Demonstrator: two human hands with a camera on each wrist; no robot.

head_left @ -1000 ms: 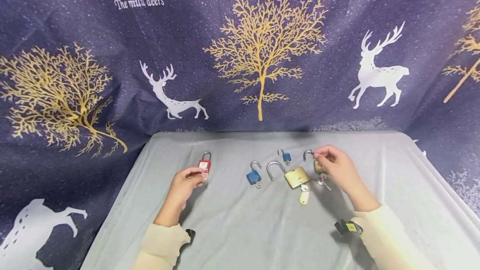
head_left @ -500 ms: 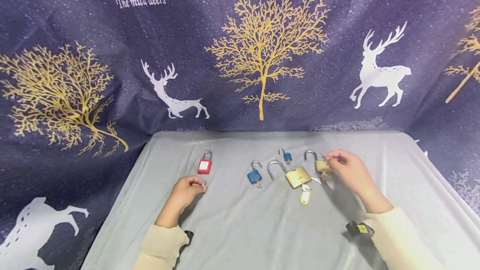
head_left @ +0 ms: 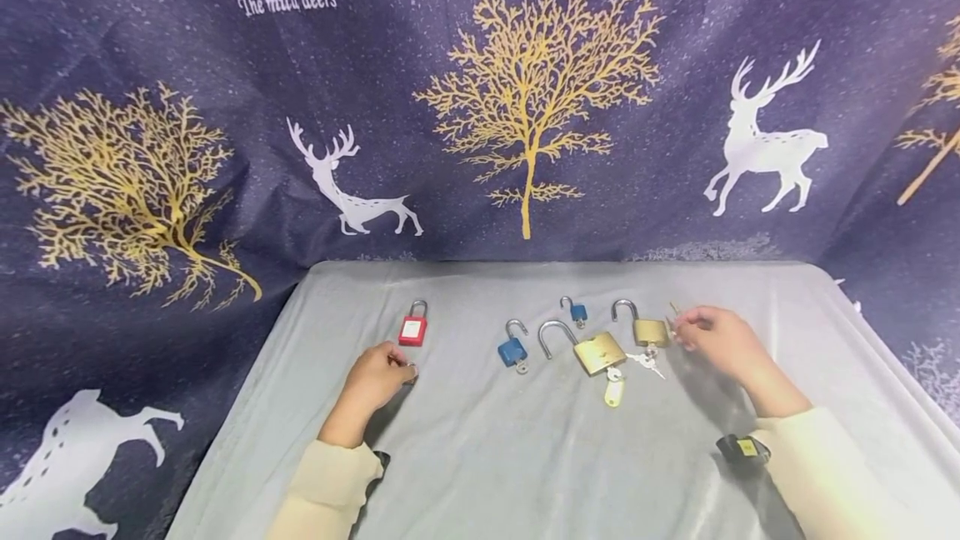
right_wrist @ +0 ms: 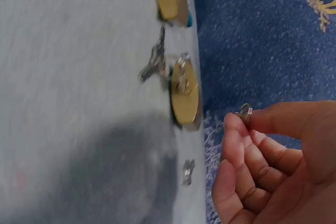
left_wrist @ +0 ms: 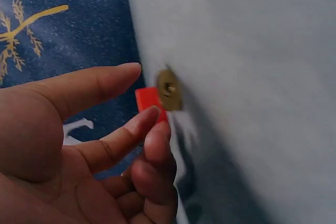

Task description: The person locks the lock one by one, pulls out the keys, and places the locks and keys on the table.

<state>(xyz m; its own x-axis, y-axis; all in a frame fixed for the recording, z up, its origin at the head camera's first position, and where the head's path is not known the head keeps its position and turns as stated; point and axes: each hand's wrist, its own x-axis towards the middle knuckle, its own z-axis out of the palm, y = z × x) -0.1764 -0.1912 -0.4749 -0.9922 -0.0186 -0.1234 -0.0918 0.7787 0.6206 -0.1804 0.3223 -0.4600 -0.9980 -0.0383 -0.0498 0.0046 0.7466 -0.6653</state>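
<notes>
A dark blue backdrop (head_left: pixel 480 90) printed with gold trees and white deer hangs behind and around a table under a grey cloth (head_left: pixel 525 457). On the cloth a row of padlocks lies toward the far side. At the left is a red padlock (head_left: pixel 412 328), its shackle closed. Toward the middle lies a blue padlock (head_left: pixel 512 350) with its shackle up and a key in its base, and just right of it the large brass padlock (head_left: pixel 597 352), shackle swung open, with a yellow key tag (head_left: pixel 613 393) on its near side. A tiny blue padlock (head_left: pixel 577 311) sits just beyond these. Furthest right is a smaller brass padlock (head_left: pixel 649 330), shackle raised, with a bunch of keys (head_left: pixel 645 362) on the cloth at its near edge.

The left hand (head_left: pixel 375 377) rests on the cloth on the near side of the red padlock, apart from it; its curled fingers pinch a small metal ring (head_left: pixel 410 370) at the tips. The right hand (head_left: pixel 723 340) lies just right of the smaller brass padlock, clear of it, thumb and forefinger pinching a small key (right_wrist: pixel 244 112) while the other fingers curl loosely under
</notes>
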